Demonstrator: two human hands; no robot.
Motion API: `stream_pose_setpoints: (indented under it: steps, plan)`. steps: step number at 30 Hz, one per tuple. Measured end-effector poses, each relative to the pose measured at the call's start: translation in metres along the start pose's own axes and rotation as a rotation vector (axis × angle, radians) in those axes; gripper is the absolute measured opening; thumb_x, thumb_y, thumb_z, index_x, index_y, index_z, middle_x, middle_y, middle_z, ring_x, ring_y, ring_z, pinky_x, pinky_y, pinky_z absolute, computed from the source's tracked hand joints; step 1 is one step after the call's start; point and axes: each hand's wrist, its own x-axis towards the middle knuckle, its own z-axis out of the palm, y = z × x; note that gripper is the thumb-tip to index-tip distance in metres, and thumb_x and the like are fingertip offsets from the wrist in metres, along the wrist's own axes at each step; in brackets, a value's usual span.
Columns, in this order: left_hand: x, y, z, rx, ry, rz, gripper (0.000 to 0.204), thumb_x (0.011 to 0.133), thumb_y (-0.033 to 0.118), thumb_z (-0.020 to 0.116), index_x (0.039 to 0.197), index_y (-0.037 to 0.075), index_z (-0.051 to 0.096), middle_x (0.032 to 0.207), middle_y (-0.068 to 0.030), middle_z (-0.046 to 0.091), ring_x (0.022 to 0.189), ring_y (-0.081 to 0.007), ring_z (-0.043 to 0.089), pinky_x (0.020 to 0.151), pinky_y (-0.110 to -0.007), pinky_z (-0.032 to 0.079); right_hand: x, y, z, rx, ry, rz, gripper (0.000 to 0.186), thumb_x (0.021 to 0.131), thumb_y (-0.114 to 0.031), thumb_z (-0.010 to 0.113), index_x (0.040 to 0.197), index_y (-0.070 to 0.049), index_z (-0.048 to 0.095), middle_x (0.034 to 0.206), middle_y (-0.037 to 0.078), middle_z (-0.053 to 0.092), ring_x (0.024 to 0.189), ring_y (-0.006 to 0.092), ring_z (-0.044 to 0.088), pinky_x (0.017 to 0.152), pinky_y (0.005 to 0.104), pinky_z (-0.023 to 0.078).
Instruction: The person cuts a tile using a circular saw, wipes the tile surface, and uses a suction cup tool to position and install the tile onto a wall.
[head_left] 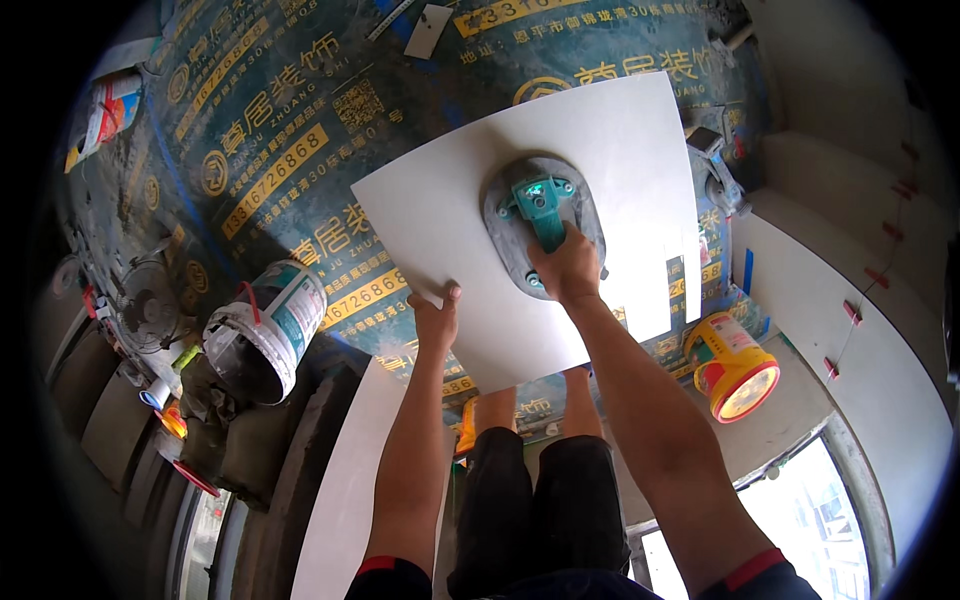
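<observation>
A large white tile (620, 150) is held up in front of me, with narrow slots cut into its lower right edge. On its face sits a suction-cup tile lifter (500, 215) with a dark oval pad and a green handle. My right hand (568, 265) is closed round the lower end of that handle. At the tile's lower left edge, my left hand (435, 318) grips with the thumb at the face; its other fingers are partly hidden. My legs and feet show below the tile.
Printed dark green protective sheeting (280, 130) covers the floor. To the left are a white bucket (290, 300) lying tilted and a fan (150, 305). At right stand a yellow-red bucket (725, 350), a metal tool (720, 175) and a tiled wall (800, 290) with red clips.
</observation>
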Motion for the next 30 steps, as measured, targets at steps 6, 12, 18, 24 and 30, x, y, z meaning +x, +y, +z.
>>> stream_pose_setpoints:
  steps: [6,12,18,24,30]
  plan:
    - [0.0012,-0.0023,-0.0022,0.01,-0.012,0.033,0.084,0.085,0.043,0.071,0.124,-0.014,0.023,0.127,-0.0337,0.044,0.117,-0.0406,0.05,0.099,-0.043,0.041,0.0011,0.0009,0.0004,-0.005,-0.016,-0.023,0.048,0.073,-0.034,0.067,0.107,0.0,0.064,0.094,0.023,0.068,0.089,0.0397,0.066,0.079,0.0462,0.051]
    - [-0.0004,-0.0004,-0.0023,-0.009,-0.018,0.003,0.083,0.085,0.04,0.071,0.125,-0.013,0.022,0.128,-0.0333,0.043,0.118,-0.0408,0.05,0.099,-0.043,0.041,0.0009,0.0013,0.0022,-0.01,0.0,-0.017,0.049,0.072,-0.034,0.068,0.107,0.0,0.063,0.094,0.023,0.068,0.089,0.0399,0.066,0.08,0.0462,0.051]
    - [-0.0005,0.0024,-0.002,0.005,-0.044,-0.035,0.082,0.086,0.037,0.071,0.126,-0.013,0.02,0.129,-0.033,0.043,0.119,-0.0411,0.049,0.1,-0.044,0.041,0.0044,0.0036,0.0022,-0.003,-0.025,0.006,0.048,0.071,-0.035,0.068,0.105,-0.002,0.064,0.093,0.023,0.068,0.089,0.0405,0.065,0.08,0.0463,0.052]
    - [0.0018,-0.0034,-0.0024,-0.019,-0.029,0.009,0.081,0.085,0.038,0.072,0.124,-0.012,0.022,0.128,-0.0328,0.044,0.117,-0.0397,0.05,0.098,-0.043,0.042,0.0009,-0.001,0.0005,0.005,-0.015,0.01,0.039,0.071,-0.032,0.066,0.1,-0.005,0.064,0.092,0.02,0.069,0.091,0.0392,0.065,0.084,0.0467,0.05]
    - [0.0012,-0.0023,-0.0007,-0.008,-0.038,-0.008,0.08,0.085,0.039,0.072,0.122,-0.012,0.022,0.127,-0.0326,0.044,0.116,-0.0391,0.051,0.097,-0.043,0.042,0.0032,0.001,0.0003,0.001,-0.039,0.023,0.04,0.07,-0.031,0.066,0.1,-0.005,0.064,0.093,0.021,0.069,0.091,0.0393,0.065,0.084,0.047,0.05]
